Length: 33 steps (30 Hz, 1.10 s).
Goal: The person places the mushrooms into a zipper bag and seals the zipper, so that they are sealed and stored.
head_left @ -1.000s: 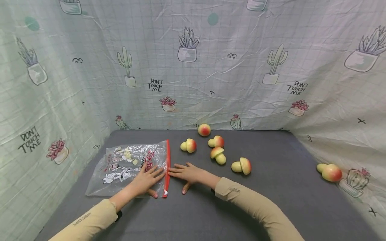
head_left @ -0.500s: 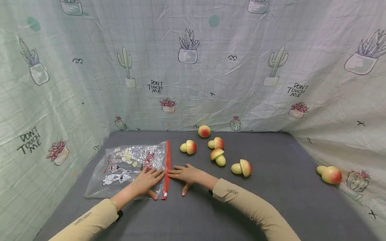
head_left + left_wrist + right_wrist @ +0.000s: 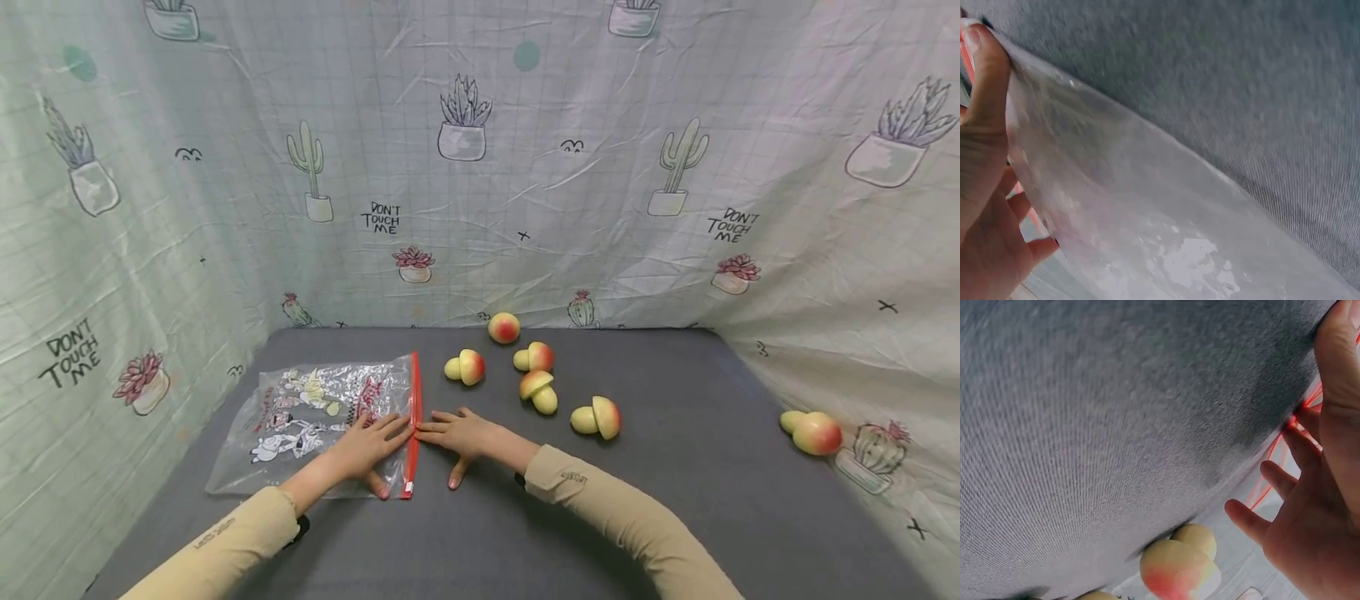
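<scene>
Flat, both hands [image 3: 420, 437] press the zip bag [image 3: 315, 408] at its red seal [image 3: 412, 425]

One zip bag [image 3: 322, 408], six toy mushrooms [image 3: 465, 367], two hands [image 3: 367, 447]

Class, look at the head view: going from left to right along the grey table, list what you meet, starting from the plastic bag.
Plastic bag → left hand → red zip strip → right hand → mushroom by the right hand → lone mushroom at the far right.

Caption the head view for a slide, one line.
Both hands flat at the red zip strip of a clear printed plastic bag; yellow-red toy mushrooms lie nearby.
</scene>
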Available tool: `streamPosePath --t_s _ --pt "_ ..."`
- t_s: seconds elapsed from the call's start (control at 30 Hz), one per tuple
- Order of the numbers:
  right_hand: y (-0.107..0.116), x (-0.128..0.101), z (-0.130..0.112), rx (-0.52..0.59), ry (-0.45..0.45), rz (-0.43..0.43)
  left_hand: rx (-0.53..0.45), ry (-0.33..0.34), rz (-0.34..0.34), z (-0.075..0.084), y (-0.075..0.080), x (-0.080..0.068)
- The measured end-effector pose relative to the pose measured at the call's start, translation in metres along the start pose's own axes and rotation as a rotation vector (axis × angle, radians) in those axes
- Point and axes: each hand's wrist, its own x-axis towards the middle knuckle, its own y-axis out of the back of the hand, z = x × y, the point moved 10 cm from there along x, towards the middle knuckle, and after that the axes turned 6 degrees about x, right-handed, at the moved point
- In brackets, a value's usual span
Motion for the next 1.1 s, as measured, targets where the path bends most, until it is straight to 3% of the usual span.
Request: streamPosePath --t_s 0.27,0.63,0.93,1.1 --pt "0.000 -0.001 0.003 0.064 0.055 0.034 -0.113 -0.027 -0.058 -0.009 -0.011 -0.003" --pt "0.002 0.000 0.002 0.104 0.029 0.087 -0.194 -0.052 -0.062 -0.011 -0.005 -0.007" --pt "0.007 0.005 0.003 0.079 -0.009 0.149 -0.199 0.066 -0.138 -0.020 -0.008 -0.008" --pt "0.016 0.009 -0.002 0.058 -0.009 0.222 -0.132 0.054 -0.110 -0.020 -0.010 -0.010"
